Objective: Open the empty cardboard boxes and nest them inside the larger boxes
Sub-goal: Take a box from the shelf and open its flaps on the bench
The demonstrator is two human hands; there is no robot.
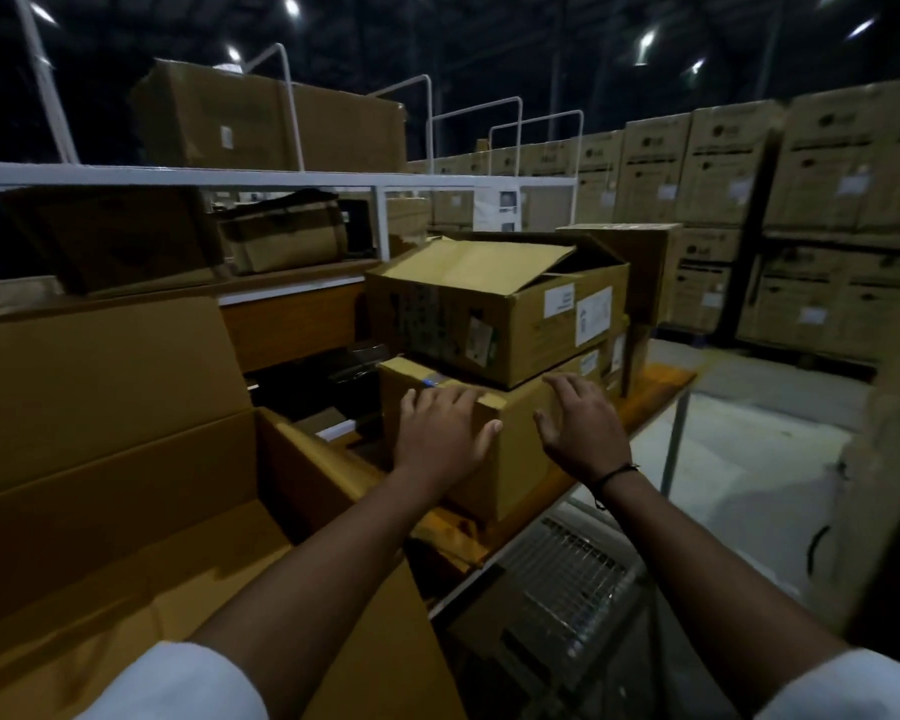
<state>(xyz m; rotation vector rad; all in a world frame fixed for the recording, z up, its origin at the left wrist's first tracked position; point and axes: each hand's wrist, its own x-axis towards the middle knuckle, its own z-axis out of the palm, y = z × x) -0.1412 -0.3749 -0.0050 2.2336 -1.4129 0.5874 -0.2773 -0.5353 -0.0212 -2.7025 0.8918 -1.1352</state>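
Head view. Both bare hands were extended toward a closed brown cardboard box at the centre of the frame, resting on a wooden-topped table. The left hand lay palm-down on the near top corner of that lower box, fingers spread flat across the top and thumb pressed over the front edge; it was in contact but gripped nothing. The right hand sat just beside it at 3 o'clock, fingers splayed wide over the box's right front face; whether the palm touched the cardboard could not be told. A thin dark band circled the right wrist.

Stacked directly on the lower box, at 12 o'clock from the hands, was a larger brown cardboard box with white labels, its top flaps partly raised and its dark interior showing. A further brown carton stood behind it at 1 o'clock.

At 9 o'clock from the hands stood a large open tan cardboard box, its tall flap upright and its interior wall running down to 7 o'clock. A white metal rack spanned 10 to 12 o'clock, carrying more cartons. Rows of stacked printed cartons filled 2 o'clock. A wire-mesh metal trolley lay below the table at 5 o'clock. White sleeves showed at the bottom edge.
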